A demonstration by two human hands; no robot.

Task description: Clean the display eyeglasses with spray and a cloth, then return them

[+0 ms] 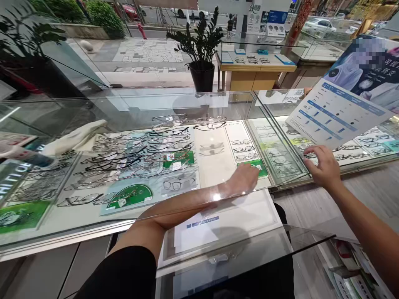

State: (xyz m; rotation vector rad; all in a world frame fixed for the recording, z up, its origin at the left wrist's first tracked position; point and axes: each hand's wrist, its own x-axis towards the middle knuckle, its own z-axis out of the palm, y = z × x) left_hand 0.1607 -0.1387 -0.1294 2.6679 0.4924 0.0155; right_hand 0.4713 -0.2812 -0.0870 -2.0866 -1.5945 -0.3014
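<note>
My left hand [245, 178] reaches in under the glass top of the display case, its fingers curled down at a green card [260, 167] at the end of a row of eyeglasses. The fingertips are hidden, so whatever they hold cannot be made out. Beside that row, folded eyeglasses [241, 149] lie on a white strip. My right hand [326, 166] hovers by the glass side panel [289, 145], to the right of the left hand. Its thumb and forefinger curve apart with nothing visible between them.
Many eyeglass frames [137, 160] crowd the case's left part, near a pale cloth [75, 139]. A printed leaflet [333, 112] stands tilted above the right-hand case. Below, a glass pane edge [311, 245] juts out over an open drawer [264, 211]. A potted plant [202, 74] stands behind.
</note>
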